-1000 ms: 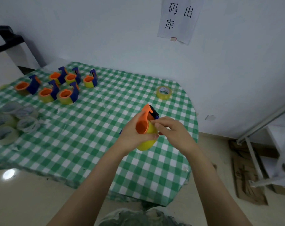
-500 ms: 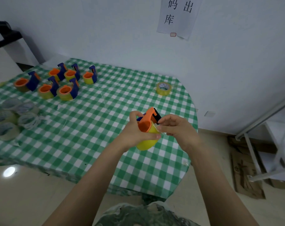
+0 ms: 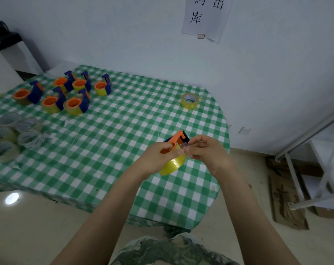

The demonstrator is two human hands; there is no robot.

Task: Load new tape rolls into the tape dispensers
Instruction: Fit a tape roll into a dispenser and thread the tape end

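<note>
Spent cores [image 3: 5, 142] lie at the nine o'clock edge of a checked table [image 3: 124, 131], with six loaded dispensers [image 3: 75, 106] grouped at ten o'clock. Over the five o'clock edge, the left hand [image 3: 158, 155] grips a dispenser [image 3: 178, 139], thumb laid across its orange hub; a yellow roll [image 3: 173, 163] is already seated on it. Beyond, at one o'clock, a spare roll [image 3: 190, 100] waits alone. The right hand [image 3: 206, 152], just beside the left, pinches at the cutter end. It appears to have the tape's free end, though the clear film cannot be made out. The step looks to be threading. It is best done with the left hand clamping the roll against spin, while the right draws the end flat and straight to the blade, fingertips clear of the teeth, so the tape neither folds nor sticks back.
</note>
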